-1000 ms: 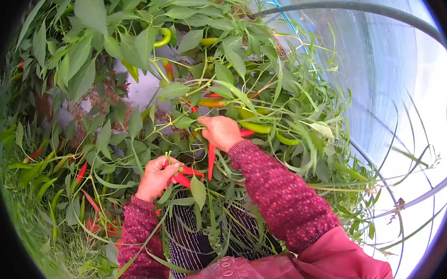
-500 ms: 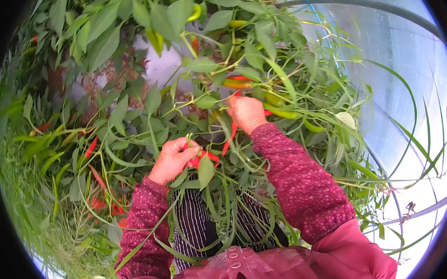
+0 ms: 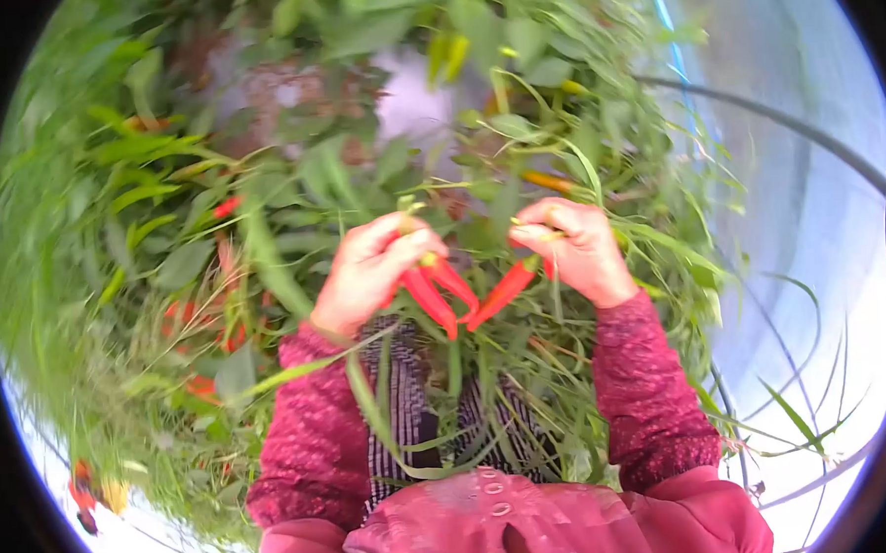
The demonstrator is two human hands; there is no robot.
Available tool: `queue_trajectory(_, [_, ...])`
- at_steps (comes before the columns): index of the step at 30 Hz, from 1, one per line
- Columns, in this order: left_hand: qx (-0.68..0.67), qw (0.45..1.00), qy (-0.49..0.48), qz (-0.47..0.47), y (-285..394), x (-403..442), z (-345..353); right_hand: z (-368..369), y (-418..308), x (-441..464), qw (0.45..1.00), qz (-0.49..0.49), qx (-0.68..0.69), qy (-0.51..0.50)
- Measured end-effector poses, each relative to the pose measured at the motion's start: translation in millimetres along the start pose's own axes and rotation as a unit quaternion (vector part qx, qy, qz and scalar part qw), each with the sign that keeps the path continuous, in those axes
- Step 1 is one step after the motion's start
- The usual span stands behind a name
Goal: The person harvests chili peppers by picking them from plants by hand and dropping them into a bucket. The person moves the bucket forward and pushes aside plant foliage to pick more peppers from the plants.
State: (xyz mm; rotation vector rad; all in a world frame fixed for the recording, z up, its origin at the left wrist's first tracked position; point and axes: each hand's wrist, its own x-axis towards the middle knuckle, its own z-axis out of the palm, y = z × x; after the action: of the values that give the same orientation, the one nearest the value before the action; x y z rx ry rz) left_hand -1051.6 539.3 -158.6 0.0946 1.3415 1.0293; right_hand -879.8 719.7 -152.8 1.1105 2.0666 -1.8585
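My left hand (image 3: 371, 265) is closed around the stems of a few red chili peppers (image 3: 429, 302), whose tips hang down to the right. Across from it, my right hand (image 3: 582, 249) pinches the stem of another red chili pepper (image 3: 503, 294), which slants down to the left. The pepper tips from both hands come close together above my striped trousers (image 3: 394, 392); whether they touch I cannot tell. Around both hands spread the leafy pepper plants (image 3: 290, 174), blurred by motion.
An orange-red pepper (image 3: 548, 181) hangs behind my right hand, and yellow-green peppers (image 3: 448, 54) hang farther up. More red peppers (image 3: 203, 388) show low at the left. Clear plastic sheeting (image 3: 785, 192) with a dark hose (image 3: 772, 114) runs along the right. Long grass blades cross my lap.
My right hand has come back out of the foliage, lower and to the right, with a red chili pepper. My left hand has risen and moved right with its peppers. The view has shifted.
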Motion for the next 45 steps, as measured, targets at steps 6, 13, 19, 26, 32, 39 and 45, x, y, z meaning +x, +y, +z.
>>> queue_trajectory(6, [-0.12,0.987,-0.052,0.089,21,6,11,22,-59,33,0.983,-0.066,0.104,-0.139])
queue_trajectory(13, [-0.22,0.963,0.046,0.151,28,-33,-17,90,-94,43,0.975,-0.012,0.223,-0.011])
queue_trajectory(19, [-0.083,0.956,0.165,0.226,25,-64,-21,117,-105,42,0.97,-0.032,0.231,-0.075])
queue_trajectory(26, [0.031,0.898,0.407,0.166,36,-220,-59,222,-200,-9,0.923,-0.087,0.237,-0.29])
queue_trajectory(32, [0.158,0.829,0.536,0.018,21,-390,-123,381,-243,-86,0.804,-0.164,0.374,-0.432])
queue_trajectory(39, [0.375,0.75,0.541,-0.066,-201,-375,-278,408,-165,-61,0.831,-0.201,0.057,-0.515])
queue_trajectory(45, [0.435,0.76,0.432,-0.215,-262,-339,-289,245,-124,-4,0.784,0.016,0.258,-0.565])
